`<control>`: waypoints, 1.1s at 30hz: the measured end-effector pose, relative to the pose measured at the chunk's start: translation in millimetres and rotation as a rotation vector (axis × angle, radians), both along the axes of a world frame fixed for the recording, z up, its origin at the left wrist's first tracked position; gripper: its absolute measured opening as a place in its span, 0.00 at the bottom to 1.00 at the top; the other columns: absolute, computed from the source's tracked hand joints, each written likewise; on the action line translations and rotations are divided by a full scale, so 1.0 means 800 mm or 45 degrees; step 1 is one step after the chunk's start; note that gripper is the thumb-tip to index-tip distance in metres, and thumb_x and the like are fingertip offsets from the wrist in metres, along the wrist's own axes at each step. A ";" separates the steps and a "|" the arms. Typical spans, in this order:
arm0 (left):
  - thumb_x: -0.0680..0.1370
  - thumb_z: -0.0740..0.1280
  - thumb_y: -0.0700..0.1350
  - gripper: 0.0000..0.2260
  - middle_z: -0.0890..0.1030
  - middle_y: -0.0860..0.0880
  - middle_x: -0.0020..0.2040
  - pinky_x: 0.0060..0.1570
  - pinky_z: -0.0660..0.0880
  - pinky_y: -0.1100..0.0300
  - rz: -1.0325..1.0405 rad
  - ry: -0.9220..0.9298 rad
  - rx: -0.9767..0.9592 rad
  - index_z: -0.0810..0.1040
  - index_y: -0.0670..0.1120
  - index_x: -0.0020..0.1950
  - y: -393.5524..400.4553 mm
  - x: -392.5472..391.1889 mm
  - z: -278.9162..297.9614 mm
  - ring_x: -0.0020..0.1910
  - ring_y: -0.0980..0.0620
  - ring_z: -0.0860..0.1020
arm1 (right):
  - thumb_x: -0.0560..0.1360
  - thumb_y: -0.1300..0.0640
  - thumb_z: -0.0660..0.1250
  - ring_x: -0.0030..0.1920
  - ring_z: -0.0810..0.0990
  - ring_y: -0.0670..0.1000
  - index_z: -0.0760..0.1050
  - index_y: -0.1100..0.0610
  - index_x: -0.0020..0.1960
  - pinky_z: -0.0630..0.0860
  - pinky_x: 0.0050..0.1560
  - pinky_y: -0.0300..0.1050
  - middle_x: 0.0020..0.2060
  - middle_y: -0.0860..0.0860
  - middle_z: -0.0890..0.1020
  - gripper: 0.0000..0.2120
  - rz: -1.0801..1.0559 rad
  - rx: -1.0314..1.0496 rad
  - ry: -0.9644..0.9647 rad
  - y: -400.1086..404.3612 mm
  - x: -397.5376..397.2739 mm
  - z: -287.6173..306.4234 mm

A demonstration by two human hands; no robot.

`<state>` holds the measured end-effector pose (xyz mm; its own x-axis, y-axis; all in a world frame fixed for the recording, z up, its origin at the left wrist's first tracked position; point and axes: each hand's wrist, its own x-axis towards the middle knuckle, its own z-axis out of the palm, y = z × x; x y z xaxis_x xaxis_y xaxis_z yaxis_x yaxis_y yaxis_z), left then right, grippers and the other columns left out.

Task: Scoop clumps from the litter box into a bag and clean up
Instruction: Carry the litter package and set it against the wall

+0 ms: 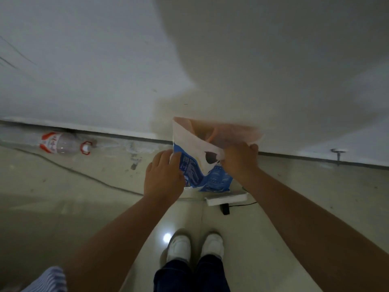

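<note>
Two hands hold our blue-and-white bag [202, 165] upright above the floor [84, 207], near the wall's base. Our right hand [240, 159] pinches its top edge; our left hand [164, 175] grips its left side, mouth upward and blurred.

Clear plastic bottle [61, 143] with red-and-white label, lying on its side at the floor's [63, 197] far-left edge, against the wall [94, 60]. White flat block [227, 198] near the far edge, centre, touching a small black device [224, 209]. Thin cable [69, 169] across the left floor.
</note>
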<state>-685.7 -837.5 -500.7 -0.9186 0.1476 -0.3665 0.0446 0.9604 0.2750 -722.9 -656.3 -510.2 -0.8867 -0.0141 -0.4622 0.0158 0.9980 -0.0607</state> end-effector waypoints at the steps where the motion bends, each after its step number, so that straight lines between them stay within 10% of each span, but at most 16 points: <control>1: 0.68 0.73 0.39 0.25 0.76 0.38 0.62 0.58 0.73 0.45 -0.021 0.040 0.016 0.74 0.37 0.63 0.001 -0.002 -0.001 0.62 0.37 0.74 | 0.77 0.58 0.60 0.60 0.72 0.54 0.71 0.54 0.61 0.65 0.59 0.48 0.58 0.52 0.77 0.13 0.014 -0.025 -0.020 0.004 0.007 0.001; 6: 0.61 0.79 0.50 0.35 0.76 0.38 0.63 0.61 0.67 0.42 -0.385 0.198 -0.108 0.75 0.38 0.64 0.022 -0.019 0.001 0.63 0.38 0.74 | 0.64 0.56 0.76 0.34 0.80 0.52 0.78 0.58 0.35 0.74 0.33 0.43 0.32 0.53 0.81 0.08 0.249 -0.155 0.125 0.013 0.064 0.013; 9: 0.75 0.67 0.50 0.35 0.48 0.41 0.77 0.71 0.41 0.46 -0.684 0.070 -0.339 0.55 0.43 0.76 0.038 -0.032 0.000 0.76 0.42 0.46 | 0.52 0.56 0.81 0.24 0.75 0.49 0.74 0.55 0.26 0.70 0.25 0.37 0.22 0.49 0.76 0.15 0.285 -0.226 0.168 0.017 0.098 0.013; 11: 0.78 0.63 0.47 0.26 0.38 0.44 0.77 0.71 0.35 0.45 -0.764 -0.005 -0.470 0.59 0.47 0.74 0.045 -0.047 0.002 0.75 0.43 0.34 | 0.53 0.56 0.81 0.24 0.76 0.49 0.75 0.55 0.26 0.71 0.26 0.37 0.22 0.49 0.76 0.14 0.319 -0.250 0.203 0.019 0.114 0.013; 17: 0.77 0.62 0.43 0.16 0.73 0.48 0.65 0.74 0.50 0.50 -0.978 -0.219 -0.559 0.71 0.48 0.66 0.050 -0.071 0.005 0.68 0.49 0.68 | 0.50 0.54 0.81 0.41 0.78 0.52 0.79 0.53 0.29 0.77 0.37 0.44 0.34 0.50 0.81 0.13 0.162 -0.156 0.156 0.021 0.138 0.018; 20: 0.78 0.60 0.41 0.18 0.75 0.47 0.60 0.60 0.70 0.57 -0.869 -0.356 -0.474 0.65 0.46 0.68 0.032 -0.062 0.009 0.60 0.47 0.75 | 0.50 0.56 0.81 0.62 0.65 0.60 0.79 0.57 0.45 0.77 0.51 0.57 0.59 0.60 0.73 0.24 -0.022 -0.113 0.129 0.022 0.124 0.022; 24: 0.80 0.58 0.44 0.17 0.76 0.47 0.59 0.54 0.71 0.58 -0.850 -0.335 -0.421 0.64 0.48 0.69 0.010 -0.044 0.009 0.57 0.48 0.76 | 0.64 0.60 0.75 0.71 0.60 0.64 0.60 0.57 0.72 0.67 0.65 0.57 0.71 0.63 0.60 0.40 -0.091 -0.053 0.000 0.019 0.065 0.043; 26: 0.81 0.56 0.48 0.14 0.76 0.48 0.60 0.55 0.71 0.59 -0.854 -0.360 -0.477 0.69 0.48 0.67 0.002 -0.034 0.004 0.58 0.50 0.76 | 0.74 0.60 0.66 0.63 0.72 0.60 0.52 0.57 0.75 0.71 0.56 0.50 0.62 0.61 0.71 0.35 -0.099 -0.104 -0.209 0.023 0.040 0.045; 29: 0.81 0.54 0.45 0.13 0.77 0.48 0.60 0.54 0.71 0.59 -0.791 -0.389 -0.528 0.73 0.48 0.63 -0.013 -0.018 0.003 0.58 0.49 0.76 | 0.77 0.59 0.60 0.40 0.75 0.51 0.72 0.61 0.61 0.68 0.41 0.40 0.33 0.49 0.71 0.14 -0.010 -0.132 -0.417 0.021 0.031 0.049; 33: 0.80 0.54 0.42 0.12 0.77 0.48 0.58 0.53 0.69 0.58 -0.810 -0.452 -0.586 0.74 0.47 0.58 -0.032 0.014 0.027 0.57 0.48 0.76 | 0.78 0.60 0.59 0.47 0.78 0.54 0.73 0.62 0.60 0.72 0.48 0.42 0.44 0.54 0.79 0.13 -0.058 -0.193 -0.431 0.021 0.086 0.067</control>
